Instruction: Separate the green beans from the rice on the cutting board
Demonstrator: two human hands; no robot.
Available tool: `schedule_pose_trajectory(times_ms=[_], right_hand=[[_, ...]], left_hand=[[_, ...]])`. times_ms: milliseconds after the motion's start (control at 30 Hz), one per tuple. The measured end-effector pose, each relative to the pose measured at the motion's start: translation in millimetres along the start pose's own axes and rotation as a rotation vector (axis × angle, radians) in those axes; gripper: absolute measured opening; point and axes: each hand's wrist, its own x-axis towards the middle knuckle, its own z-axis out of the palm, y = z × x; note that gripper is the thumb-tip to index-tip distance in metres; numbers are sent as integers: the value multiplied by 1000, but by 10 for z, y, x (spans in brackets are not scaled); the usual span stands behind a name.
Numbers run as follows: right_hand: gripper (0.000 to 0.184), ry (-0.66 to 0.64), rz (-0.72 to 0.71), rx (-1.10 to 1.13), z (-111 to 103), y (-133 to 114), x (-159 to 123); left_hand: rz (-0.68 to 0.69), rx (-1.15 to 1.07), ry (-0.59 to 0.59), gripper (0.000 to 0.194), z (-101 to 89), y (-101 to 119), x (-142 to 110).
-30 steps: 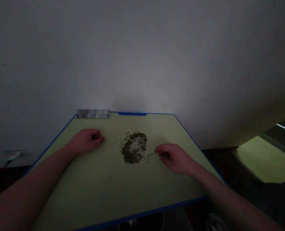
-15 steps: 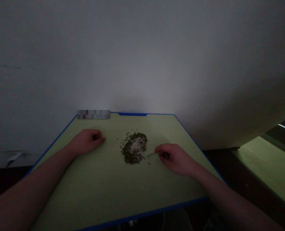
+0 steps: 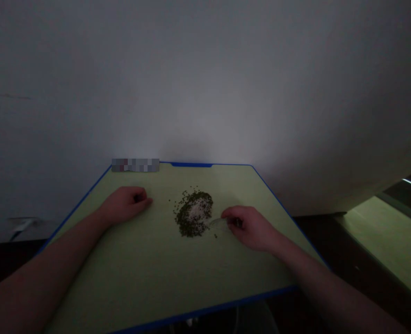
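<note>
A pile of small dark green beans (image 3: 186, 225) lies mid-table, with pale, rice-like grains (image 3: 199, 209) heaped over its middle and right side. To the right of the pile, my right hand (image 3: 249, 227) is closed, pinching a clear plastic spoon (image 3: 219, 222). The spoon's see-through end points left and reaches the pile's right edge; its exact shape is faint. My left hand (image 3: 127, 204) rests on the table left of the pile, apart from it. Its fingers are curled in a loose fist, with nothing visible in them.
The pale yellow-green table (image 3: 149, 273) has a blue edge. A blurred-out strip (image 3: 135, 165) lies at its far left corner. Behind stands a grey wall (image 3: 205, 93). A few stray beans lie around the pile. Beneath the front edge, a clear rounded object (image 3: 257, 317) is partly visible.
My right hand has shifted slightly left and up, bringing the spoon's end to the pile's edge. More of the spoon's clear end shows. My left hand has stayed still.
</note>
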Motion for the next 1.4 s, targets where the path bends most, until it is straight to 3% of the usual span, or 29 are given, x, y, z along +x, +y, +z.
schedule_pose_trajectory(times_ms=[333,633,1000,1400], right_hand=[[32,-89,-19,-4,-61,-60,-21],[30,-89,-15,47,-14,-127,-28],[32,-21,215,270,83,152,-291],[32,-183,173,199,113,-255,-453]], left_hand=[[-6,-18,-14,34,-7,9,-8],[-11,-4,-13,34,-19,30,0],[-3,-25,-14,34,-7,27,-2],[8,-32,-8,35,0,22,-2]])
